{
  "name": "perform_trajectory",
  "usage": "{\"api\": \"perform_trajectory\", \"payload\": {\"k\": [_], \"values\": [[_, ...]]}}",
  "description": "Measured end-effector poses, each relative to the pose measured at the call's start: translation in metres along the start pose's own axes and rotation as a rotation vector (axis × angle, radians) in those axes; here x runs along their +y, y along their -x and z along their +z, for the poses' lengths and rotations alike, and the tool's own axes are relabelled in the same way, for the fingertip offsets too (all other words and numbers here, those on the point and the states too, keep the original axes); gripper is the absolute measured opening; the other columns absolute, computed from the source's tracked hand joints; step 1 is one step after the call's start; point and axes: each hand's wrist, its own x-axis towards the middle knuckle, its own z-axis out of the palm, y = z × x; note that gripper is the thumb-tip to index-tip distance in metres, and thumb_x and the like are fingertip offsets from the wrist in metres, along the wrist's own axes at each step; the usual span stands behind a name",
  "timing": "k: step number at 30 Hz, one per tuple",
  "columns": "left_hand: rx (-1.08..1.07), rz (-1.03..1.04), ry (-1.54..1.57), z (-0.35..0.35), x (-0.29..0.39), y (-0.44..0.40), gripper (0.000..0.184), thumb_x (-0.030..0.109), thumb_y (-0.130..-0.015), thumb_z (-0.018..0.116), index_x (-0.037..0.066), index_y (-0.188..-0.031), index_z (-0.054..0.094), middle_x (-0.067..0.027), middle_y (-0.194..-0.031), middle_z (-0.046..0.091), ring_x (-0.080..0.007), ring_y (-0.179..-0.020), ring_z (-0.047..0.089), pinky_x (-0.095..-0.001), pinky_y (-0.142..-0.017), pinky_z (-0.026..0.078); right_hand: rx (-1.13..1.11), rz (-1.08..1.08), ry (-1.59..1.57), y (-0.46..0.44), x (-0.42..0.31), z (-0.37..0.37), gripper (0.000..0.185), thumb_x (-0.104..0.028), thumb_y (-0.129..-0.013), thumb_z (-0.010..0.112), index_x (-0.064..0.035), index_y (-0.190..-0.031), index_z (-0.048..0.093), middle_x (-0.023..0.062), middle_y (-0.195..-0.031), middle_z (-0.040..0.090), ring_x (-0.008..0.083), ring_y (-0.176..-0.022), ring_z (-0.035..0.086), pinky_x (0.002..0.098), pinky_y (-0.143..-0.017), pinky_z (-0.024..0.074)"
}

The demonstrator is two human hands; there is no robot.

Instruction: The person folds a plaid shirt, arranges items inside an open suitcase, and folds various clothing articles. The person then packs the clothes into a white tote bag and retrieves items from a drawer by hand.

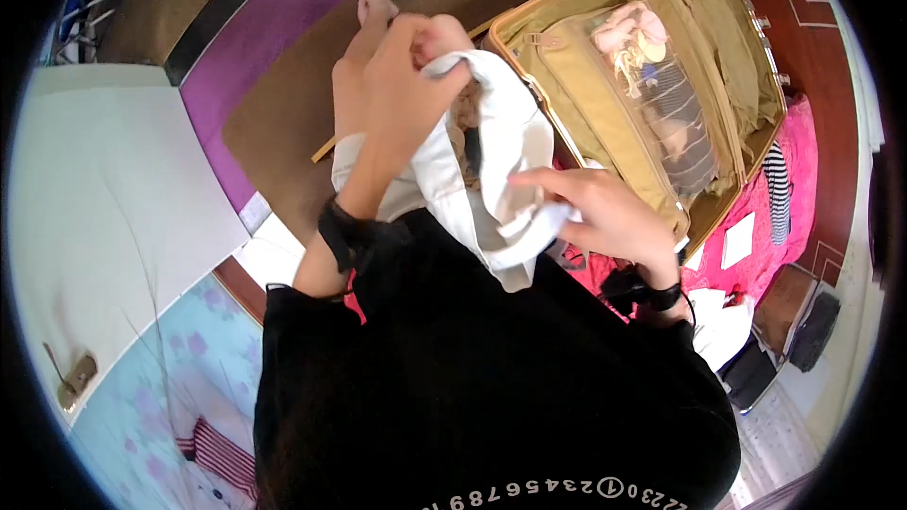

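A white cloth garment (517, 123) with a band-like edge hangs between my two hands, its opening spread into a loop. My left hand (416, 76) is closed on the upper edge of the band, fingers curled round the cloth. At the lower right of the loop, my right hand (605, 208) pinches the cloth, with its index finger stretched along it; this hand is slightly blurred. The garment's lower part lies against my black shirt (491, 368). What kind of garment it is, I cannot tell.
To the right lies an open tan suitcase (586, 76), with clothes inside a see-through mesh pocket (661, 104). A pink cloth (801, 161) carries a striped item (777, 194) and a white card (739, 241). A bare foot (375, 2) rests on the brown surface (274, 123). A white door (113, 189) stands left.
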Motion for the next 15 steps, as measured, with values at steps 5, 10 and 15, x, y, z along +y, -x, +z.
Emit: {"api": "perform_trajectory", "payload": {"k": [5,10,15], "values": [[-0.058,0.389,-0.291,0.002,-0.009,0.047,0.022,0.008,-0.066,0.072,0.004,-0.08,0.055,-0.0076,-0.079,0.053,-0.0255,-0.069,0.052,-0.0345,-0.061,0.042,0.224,0.048,-0.124,-0.011,0.022,0.028,0.035,0.001,-0.071,0.053,-0.0077,-0.105,0.056,0.0146,-0.086,0.065,0.033,-0.081,0.062,0.0375,-0.071,0.0476],[-0.556,0.327,-0.477,0.009,-0.039,0.055,0.04,0.014,-0.073,0.06,-0.005,-0.109,0.057,-0.0213,-0.116,0.052,-0.0373,-0.114,0.046,-0.0433,-0.099,0.034,0.14,-0.05,-0.201,-0.009,0.009,0.024,0.028,-0.006,-0.073,0.058,-0.01,-0.101,0.06,0.0152,-0.081,0.063,0.0325,-0.074,0.062,0.0398,-0.064,0.0478],[-0.762,0.276,-0.155,0.021,-0.014,0.007,0.048,0.015,-0.079,0.06,-0.005,-0.122,0.051,-0.0204,-0.119,0.053,-0.0309,-0.113,0.049,-0.0381,-0.098,0.036,0.064,-0.279,-0.217,-0.034,-0.015,0.057,0.014,-0.016,-0.075,0.059,-0.0067,-0.085,0.061,0.0157,-0.066,0.06,0.0346,-0.067,0.061,0.0447,-0.061,0.0467]]}}
